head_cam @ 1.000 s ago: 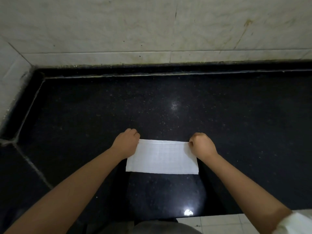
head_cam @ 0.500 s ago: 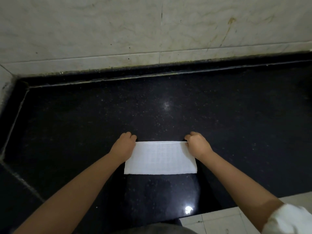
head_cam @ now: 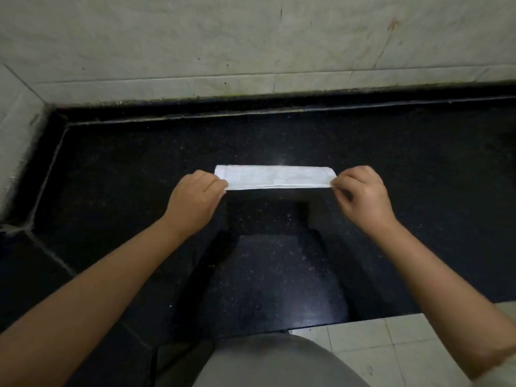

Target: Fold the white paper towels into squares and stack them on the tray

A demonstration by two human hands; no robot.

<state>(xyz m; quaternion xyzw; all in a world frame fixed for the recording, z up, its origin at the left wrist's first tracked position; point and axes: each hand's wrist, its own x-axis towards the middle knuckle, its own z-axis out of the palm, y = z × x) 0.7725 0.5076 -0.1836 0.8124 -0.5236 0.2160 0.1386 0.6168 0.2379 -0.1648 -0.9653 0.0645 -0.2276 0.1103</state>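
A white paper towel (head_cam: 275, 177) stretches as a narrow folded strip across the middle of the black counter (head_cam: 139, 163). My left hand (head_cam: 195, 199) pinches its near left corner between thumb and curled fingers. At the opposite end, my right hand (head_cam: 360, 194) pinches the near right corner the same way. The strip's near edge looks lifted slightly off the counter and shows layered edges. No tray is in view.
The counter meets a pale tiled wall (head_cam: 251, 51) at the back and a side wall (head_cam: 16, 135) at the left. Its front edge drops to light floor tiles (head_cam: 391, 347) at the bottom right. My grey-clad body (head_cam: 273, 364) fills the bottom centre.
The towel lay flat as a wider rectangle with my hands at its far corners. Now both hands pinch the near corners and the towel shows as a much narrower strip, farther up the counter.
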